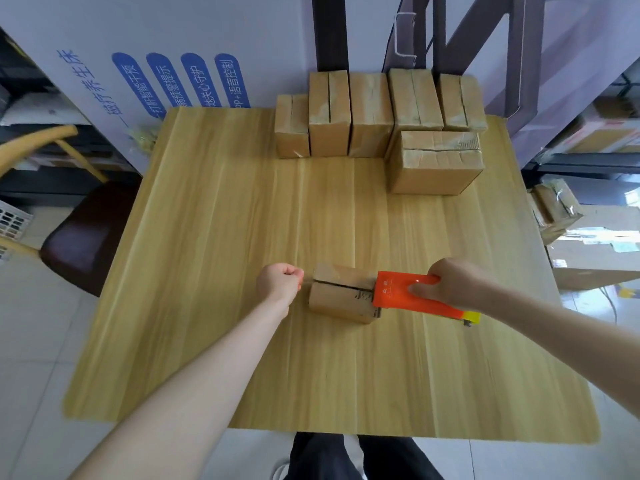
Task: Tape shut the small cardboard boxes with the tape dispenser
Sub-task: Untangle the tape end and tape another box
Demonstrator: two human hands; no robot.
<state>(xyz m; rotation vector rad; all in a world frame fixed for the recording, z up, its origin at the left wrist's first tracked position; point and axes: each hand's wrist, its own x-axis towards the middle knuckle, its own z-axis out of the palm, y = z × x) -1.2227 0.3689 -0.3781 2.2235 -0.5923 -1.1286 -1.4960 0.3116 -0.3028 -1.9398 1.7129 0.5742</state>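
Small box [341,299] near-centre on table [207,237]. My right hand [450,285] grips the tape dispenser [401,292], its nose on the box's right end. Left hand [280,284] at the box's left end, fingers curled; contents not discernible.

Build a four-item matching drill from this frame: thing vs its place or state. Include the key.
Things:
1. tape dispenser
2. small box
3. left hand
4. row of boxes

Places or states:
A. lined up at the far edge of the table
B. fingers curled, at the small box's left end
C. gripped by the right hand, at the small box's right end
D. between both hands, top seam showing as a dark slit

Pairs: 1-C, 2-D, 3-B, 4-A
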